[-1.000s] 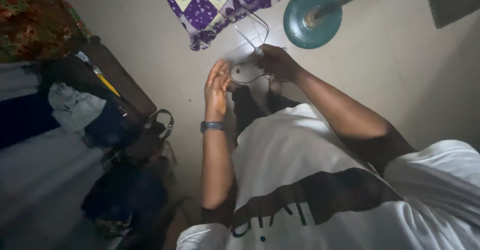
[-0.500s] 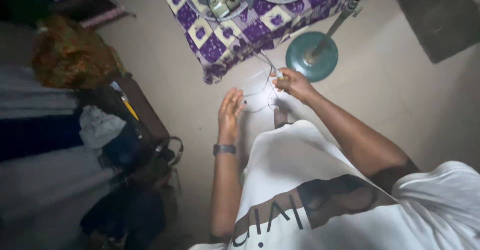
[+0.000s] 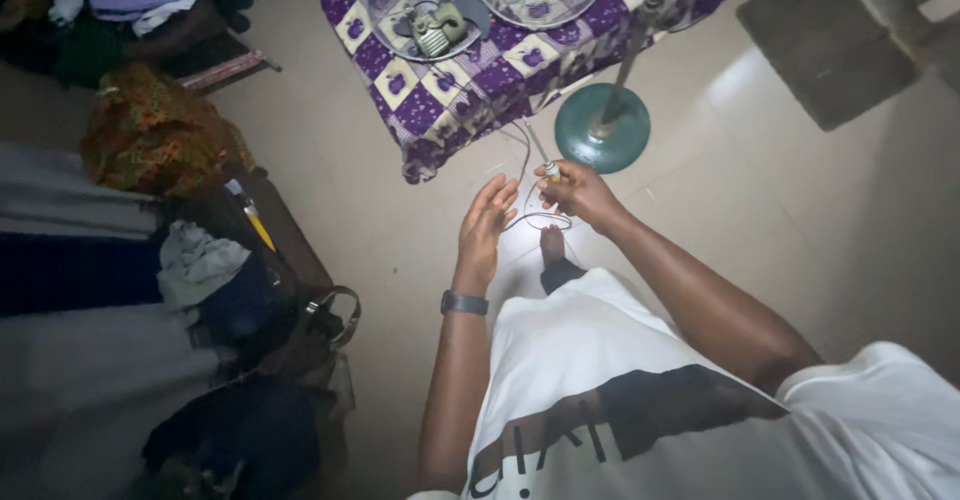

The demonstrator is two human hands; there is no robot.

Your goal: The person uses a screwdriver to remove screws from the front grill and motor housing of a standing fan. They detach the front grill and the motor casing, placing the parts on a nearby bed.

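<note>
A pale, glossy tiled floor [image 3: 780,210] fills the dim room, brightest near a purple-and-cream checked cloth [image 3: 500,70]. A dark rectangular mat [image 3: 825,45] lies upper right; heaped clothes and dark bags [image 3: 200,280] crowd the left.

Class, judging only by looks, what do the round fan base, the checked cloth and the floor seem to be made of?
Fan base: probably painted metal or hard plastic; teal, smooth, with a faint sheen.
Checked cloth: woven fabric, matt, purple and cream; it drapes and folds at its edge.
Floor: likely glazed tile; pale, glossy, reflecting light, with faint joint lines.
</note>
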